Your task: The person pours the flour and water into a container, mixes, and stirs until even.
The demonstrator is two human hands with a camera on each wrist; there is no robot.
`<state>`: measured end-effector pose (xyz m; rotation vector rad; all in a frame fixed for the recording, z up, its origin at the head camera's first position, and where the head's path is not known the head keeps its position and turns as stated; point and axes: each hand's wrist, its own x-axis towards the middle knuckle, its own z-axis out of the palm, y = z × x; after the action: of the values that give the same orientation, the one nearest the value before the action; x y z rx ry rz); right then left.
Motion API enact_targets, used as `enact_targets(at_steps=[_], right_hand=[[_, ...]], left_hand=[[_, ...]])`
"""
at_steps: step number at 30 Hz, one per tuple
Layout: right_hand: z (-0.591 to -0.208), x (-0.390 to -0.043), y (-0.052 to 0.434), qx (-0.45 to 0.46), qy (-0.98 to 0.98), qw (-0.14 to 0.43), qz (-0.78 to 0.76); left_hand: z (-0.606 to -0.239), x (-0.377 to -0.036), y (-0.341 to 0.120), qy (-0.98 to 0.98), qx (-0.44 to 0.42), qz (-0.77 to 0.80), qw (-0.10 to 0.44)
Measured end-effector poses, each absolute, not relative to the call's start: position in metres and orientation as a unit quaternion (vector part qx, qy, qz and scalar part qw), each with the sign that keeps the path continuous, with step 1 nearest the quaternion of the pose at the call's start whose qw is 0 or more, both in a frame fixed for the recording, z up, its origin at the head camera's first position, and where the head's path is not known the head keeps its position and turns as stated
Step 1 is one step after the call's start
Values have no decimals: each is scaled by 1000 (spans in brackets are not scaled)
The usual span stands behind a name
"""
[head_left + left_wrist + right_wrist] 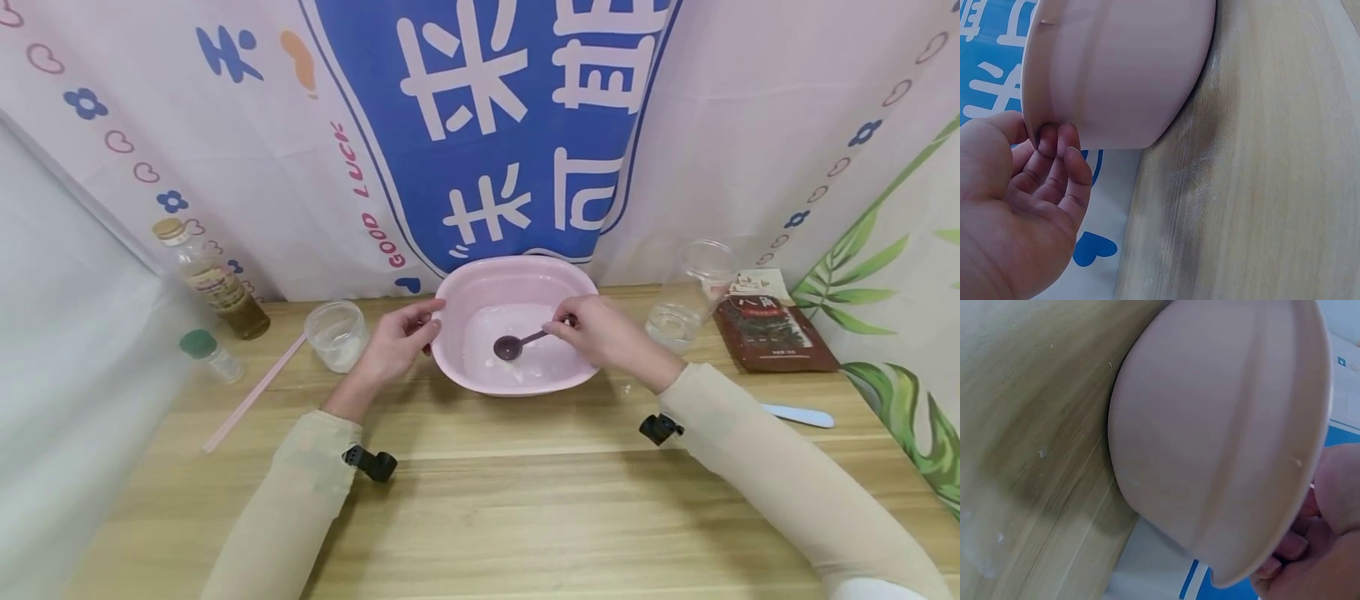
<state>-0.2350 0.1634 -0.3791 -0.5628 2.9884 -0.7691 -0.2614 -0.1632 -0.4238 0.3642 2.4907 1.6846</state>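
A pink plastic basin [517, 382] stands on the wooden table against the back cloth, with some whitish matter on its floor. My left hand [396, 342] grips the basin's left rim, the thumb on top and the fingers curled beneath, as the left wrist view shows of the hand [1029, 194] too. With my right hand [600, 333] I pinch the handle of a dark brown measuring spoon [508, 347], its bowl low inside the basin. In the right wrist view the basin's outer wall [1210, 425] hides the spoon; part of the hand [1329, 544] shows behind the rim.
Left of the basin stand a tub of white powder [335, 333], a pink stick [255, 396], a green-capped jar [212, 354] and an oil bottle [221, 287]. To the right are a clear cup [673, 325], a brown spice packet [776, 333] and a light blue handle [801, 415].
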Motion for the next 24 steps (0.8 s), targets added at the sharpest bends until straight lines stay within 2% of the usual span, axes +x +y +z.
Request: enact_targets(at_steps=[9,18,24], right_hand=[[-382,-242,161,-172,962,-51,-206],[-371,-243,179,-175,965,-52,-190],[-366,-242,182,-176,954,-49,-236]], left_hand=[[-422,-261,-162,820,115,558,58],[-423,-262,-163,822,112,556,59],[-424,-263,-163,820,115,558,57]])
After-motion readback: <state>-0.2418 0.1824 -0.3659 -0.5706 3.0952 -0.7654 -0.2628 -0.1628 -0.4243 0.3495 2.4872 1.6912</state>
